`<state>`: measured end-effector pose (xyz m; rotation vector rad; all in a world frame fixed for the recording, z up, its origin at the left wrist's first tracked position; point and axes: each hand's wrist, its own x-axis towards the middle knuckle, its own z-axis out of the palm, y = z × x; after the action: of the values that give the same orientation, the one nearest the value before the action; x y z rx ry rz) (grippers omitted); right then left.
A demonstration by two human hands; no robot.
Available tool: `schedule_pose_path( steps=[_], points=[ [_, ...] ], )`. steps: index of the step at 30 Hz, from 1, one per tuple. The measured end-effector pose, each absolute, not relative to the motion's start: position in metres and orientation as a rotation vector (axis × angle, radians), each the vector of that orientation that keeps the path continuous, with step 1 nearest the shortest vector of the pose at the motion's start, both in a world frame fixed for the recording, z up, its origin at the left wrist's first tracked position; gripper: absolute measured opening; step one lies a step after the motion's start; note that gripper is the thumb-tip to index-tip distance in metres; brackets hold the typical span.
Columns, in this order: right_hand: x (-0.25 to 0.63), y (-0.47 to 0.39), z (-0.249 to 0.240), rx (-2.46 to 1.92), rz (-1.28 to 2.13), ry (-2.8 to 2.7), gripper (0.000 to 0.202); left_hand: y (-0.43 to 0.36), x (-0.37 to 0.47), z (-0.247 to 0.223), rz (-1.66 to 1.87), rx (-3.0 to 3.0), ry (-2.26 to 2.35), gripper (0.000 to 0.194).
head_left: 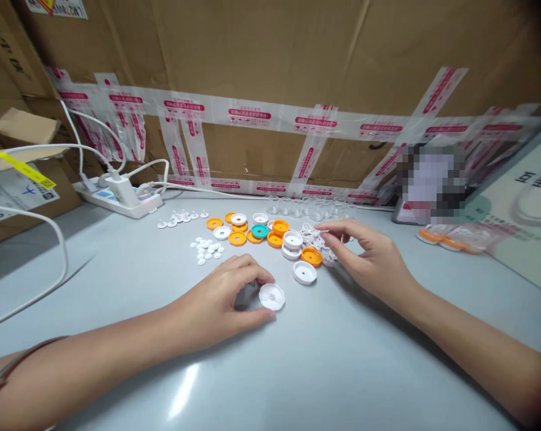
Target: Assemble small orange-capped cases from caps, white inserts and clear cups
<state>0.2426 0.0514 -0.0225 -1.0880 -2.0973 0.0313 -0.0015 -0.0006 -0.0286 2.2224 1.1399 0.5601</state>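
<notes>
My left hand (pixel 234 293) grips a white round plastic cup (pixel 271 304) by its rim between thumb and fingers, low over the table. Small white pieces sit inside this cup. Farther right, my right hand (pixel 369 254) is at a heap of small white plastic parts (pixel 313 238), thumb and forefinger tips close together at its edge. Whatever may be between those tips is too small to make out. Between the hands lie several round caps: a white cap (pixel 304 273), an orange cap (pixel 312 257) and a teal cap (pixel 259 231) among them, some stacked.
Small white discs (pixel 206 250) and stemmed white pieces (pixel 181 218) lie at left. Clear plastic pieces (pixel 297 208) line the back. A power strip (pixel 138 206) with cables stands back left. Bagged orange-and-white parts (pixel 454 237) and a phone-like device (pixel 407 214) lie right. Cardboard boxes (pixel 261 54) wall the back.
</notes>
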Motion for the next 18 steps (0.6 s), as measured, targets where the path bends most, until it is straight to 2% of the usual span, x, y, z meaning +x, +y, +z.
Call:
schedule_pose_path(
  steps=[7, 18],
  points=[
    [0.234, 0.056, -0.03, -0.963, 0.042, -2.28, 0.02, -0.002, -0.004, -0.029, 0.588, 2.246, 1.11, 0.024],
    [0.234, 0.059, -0.034, -1.019, 0.12, -2.304, 0.017, -0.001, -0.002, -0.027, 0.587, 2.245, 1.122, 0.022]
  ],
)
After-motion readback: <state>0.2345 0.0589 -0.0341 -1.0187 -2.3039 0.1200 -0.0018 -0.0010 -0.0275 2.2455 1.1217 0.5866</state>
